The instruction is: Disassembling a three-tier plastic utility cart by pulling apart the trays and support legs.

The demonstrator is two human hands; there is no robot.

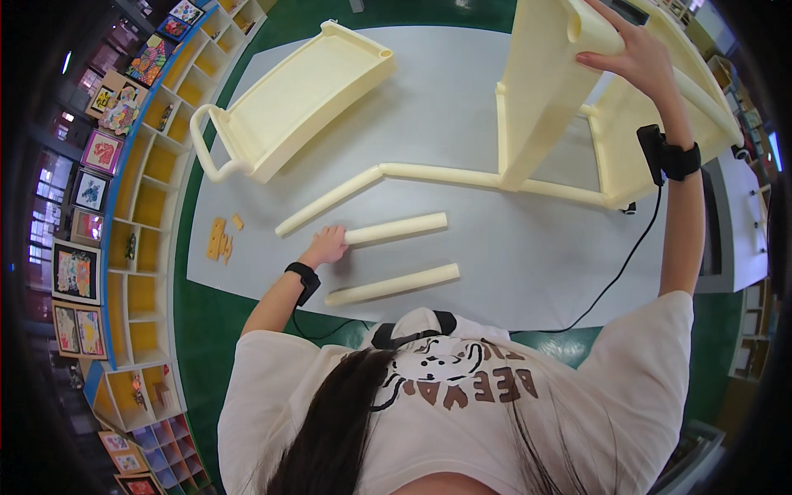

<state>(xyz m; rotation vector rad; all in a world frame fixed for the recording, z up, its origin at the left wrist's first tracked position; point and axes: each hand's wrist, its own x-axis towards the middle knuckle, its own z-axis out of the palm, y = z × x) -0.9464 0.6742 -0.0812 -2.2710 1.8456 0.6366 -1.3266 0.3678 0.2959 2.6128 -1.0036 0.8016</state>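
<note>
My left hand (327,246) is closed round the left end of a short cream plastic tube (400,228) on the grey table. Another cream tube (394,285) lies nearer to me. Up at the far right, my right hand (639,59) grips the top edge of an upright cream plastic panel (540,95), thumb on its near side. This panel belongs to a cart-like frame with a second side panel (631,136). From its base a long bent tube (334,198) runs leftward across the table. A cream tray with a loop handle (305,95) rests at the far left.
Several small tan pieces (217,239) lie near the left edge of the grey table (445,70). Black cables (615,285) run from the bands on both wrists. White shelving with yellow backs (148,206) curves along the left, and a grey-white cabinet (734,223) stands at the right.
</note>
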